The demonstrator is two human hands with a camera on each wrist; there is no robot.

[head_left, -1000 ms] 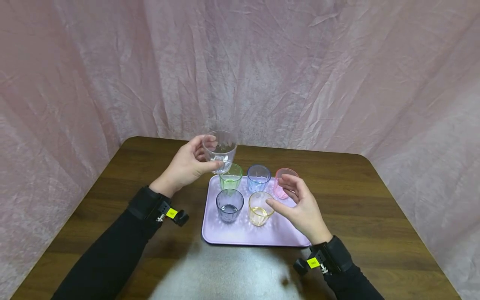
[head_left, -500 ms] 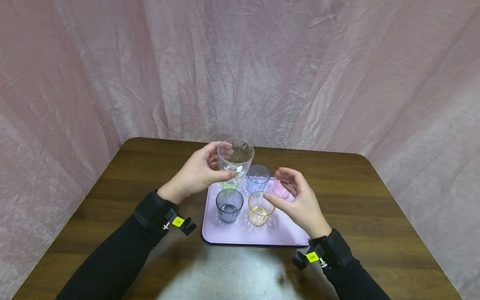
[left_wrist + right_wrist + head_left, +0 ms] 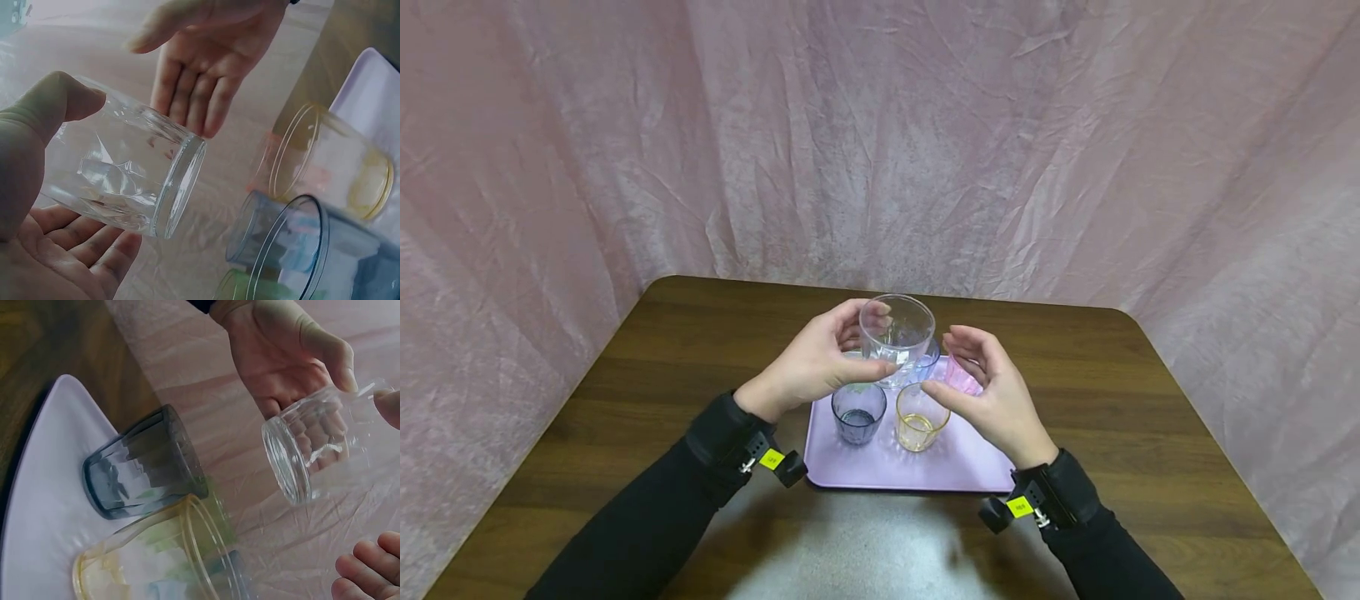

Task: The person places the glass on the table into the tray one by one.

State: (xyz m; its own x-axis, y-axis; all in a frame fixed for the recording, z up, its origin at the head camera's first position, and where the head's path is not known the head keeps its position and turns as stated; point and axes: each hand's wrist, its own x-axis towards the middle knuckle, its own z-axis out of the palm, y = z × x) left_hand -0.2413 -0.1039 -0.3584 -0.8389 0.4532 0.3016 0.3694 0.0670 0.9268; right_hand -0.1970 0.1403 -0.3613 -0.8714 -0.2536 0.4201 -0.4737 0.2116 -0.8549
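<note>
My left hand (image 3: pixel 808 360) holds a clear glass (image 3: pixel 897 333) upright above the tray, thumb on the near side and fingers round the far side. Facing it from the right, my right hand (image 3: pixel 996 404) is held with thumb and fingers apart and nothing between them; the right wrist view shows its thumb (image 3: pixel 389 409) beside the clear glass. Below stand a grey glass (image 3: pixel 859 421) and a yellow glass (image 3: pixel 917 425) in front, with a blue glass (image 3: pixel 929 357) and a pink glass (image 3: pixel 961 380) behind, partly covered. A green glass (image 3: pixel 232 286) shows in the left wrist view.
The lilac tray (image 3: pixel 910 475) bearing the coloured glasses lies on a brown wooden table (image 3: pixel 1150 433). A pink crinkled curtain (image 3: pixel 880 150) hangs behind the table's far edge.
My left hand has carried the clear glass rightward and somewhat nearer, from over the green glass towards the right hand. The right hand has shifted slightly left and away from the body.
</note>
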